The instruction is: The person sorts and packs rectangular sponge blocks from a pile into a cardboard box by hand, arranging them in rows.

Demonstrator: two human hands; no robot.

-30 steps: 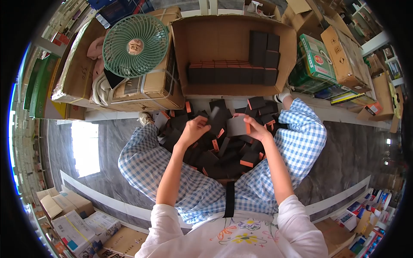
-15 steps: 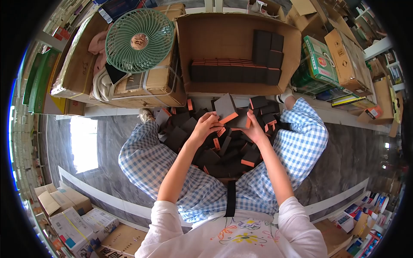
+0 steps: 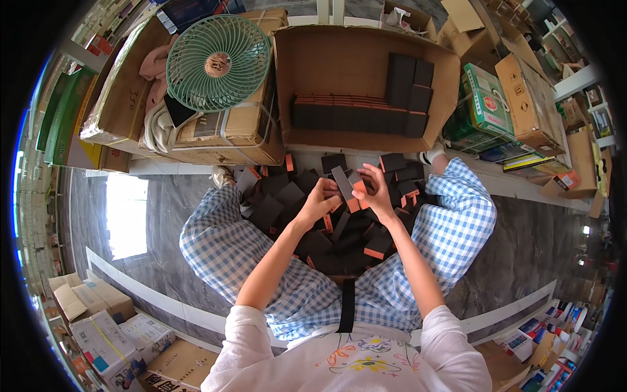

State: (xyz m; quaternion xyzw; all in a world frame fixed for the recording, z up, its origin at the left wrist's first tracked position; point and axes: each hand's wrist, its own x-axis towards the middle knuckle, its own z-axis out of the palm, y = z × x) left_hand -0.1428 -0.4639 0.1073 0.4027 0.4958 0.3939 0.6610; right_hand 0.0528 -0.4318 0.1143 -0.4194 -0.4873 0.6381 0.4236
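Note:
Two small black boxes with orange ends [image 3: 345, 185] are held side by side over the pile, their orange ends turned toward me. My right hand [image 3: 377, 196] grips them from the right, with the thumb by the orange ends and the fingers bent over the far side. From the left, the curled fingers of my left hand [image 3: 320, 202] press against the same pair; its fingertips are partly hidden. Below both hands, between my legs, lies a loose heap of similar black boxes [image 3: 313, 240], tumbled at many angles.
Beyond the heap stands an open carton [image 3: 366, 138] with black boxes [image 3: 353, 116] in rows and a stack at its right. A green fan [image 3: 219, 63] rests on a cardboard box [image 3: 215, 147] at left. Green packages [image 3: 486, 104] and another carton [image 3: 526, 98] stand at right.
The two boxes, spread at different angles before, are now turned and brought together side by side. My right hand has shifted its fingers higher around them.

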